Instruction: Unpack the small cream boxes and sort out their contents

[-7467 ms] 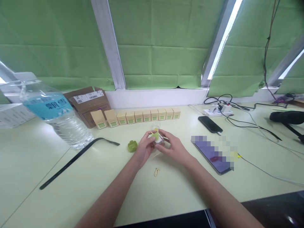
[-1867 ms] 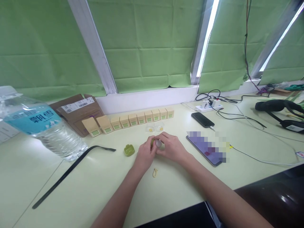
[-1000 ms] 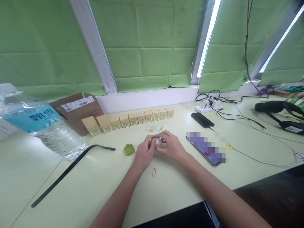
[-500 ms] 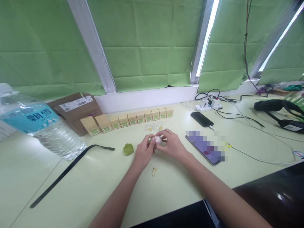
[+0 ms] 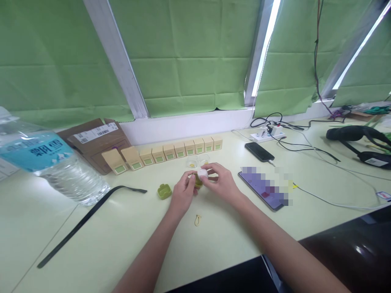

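My left hand [image 5: 183, 190] is closed on a small olive-green piece [image 5: 198, 181], partly hidden by the fingers. Between the fingertips of my right hand [image 5: 220, 181] is a small round white object [image 5: 202, 174], right above the green piece; I cannot tell whether the two touch. Left of my hands, a scalloped olive-green cup-like shell [image 5: 164, 191] lies with its hollow side up. A small yellow loop [image 5: 198, 220] rests on the table nearer to me. Just beyond my fingers are two clear round plastic pieces [image 5: 192, 162] with yellow centres.
Several small kraft boxes [image 5: 169, 151] stand in a row along the back. A water bottle [image 5: 58, 158], a cardboard box [image 5: 94, 142] and a black strap [image 5: 82, 224] lie left. To the right are two phones [image 5: 259, 151], a power strip [image 5: 265, 134], cables and a black headset [image 5: 354, 136].
My right hand has shifted the white object slightly up, and more of the green piece in my left hand now shows. The things on the table stay where they were.
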The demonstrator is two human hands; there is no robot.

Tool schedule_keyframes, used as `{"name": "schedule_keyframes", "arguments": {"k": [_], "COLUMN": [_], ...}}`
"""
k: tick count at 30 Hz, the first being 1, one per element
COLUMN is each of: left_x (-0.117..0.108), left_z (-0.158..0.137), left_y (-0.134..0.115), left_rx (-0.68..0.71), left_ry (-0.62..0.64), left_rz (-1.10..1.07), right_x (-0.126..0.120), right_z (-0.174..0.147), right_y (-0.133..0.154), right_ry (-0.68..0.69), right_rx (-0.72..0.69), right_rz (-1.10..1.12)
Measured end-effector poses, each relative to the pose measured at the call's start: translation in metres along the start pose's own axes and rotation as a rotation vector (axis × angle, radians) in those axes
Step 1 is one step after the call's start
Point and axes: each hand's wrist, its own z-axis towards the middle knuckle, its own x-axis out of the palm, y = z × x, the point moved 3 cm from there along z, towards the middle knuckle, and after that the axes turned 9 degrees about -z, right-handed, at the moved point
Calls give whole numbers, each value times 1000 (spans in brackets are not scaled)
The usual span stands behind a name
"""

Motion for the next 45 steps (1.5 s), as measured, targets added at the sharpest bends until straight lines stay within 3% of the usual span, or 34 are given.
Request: {"name": "schedule_keyframes", "arguments": {"k": [13,18,26,31,37,40,45], "left_x": [-4,-6,-5,-5,-5,-4,-3], "left_z": [0,1,0,-1,-1,-1,-3], "left_y": [-4,-1,-1,-1,1,0,-4], "left_rx": [11,21,16,14,3,-3,18], "left_ry": [-63,-89,-56,-53,-36,-33,-16], "left_rz": [31,14,51,55,56,56,49], "right_x": [-11,-21,-40,-40,-41,-41,-30], "right_z": [4,9,8,5,6,8,9], "right_y": [-2,-14,-33,-36,-36,-34,-14], "right_ry": [-83,-145,51,184,179,115,-30], "right_rx": [2,-15,199,298,338,266,-97], "right_rz": [-49,-181,-729,-805,-780,-722,-419]}}
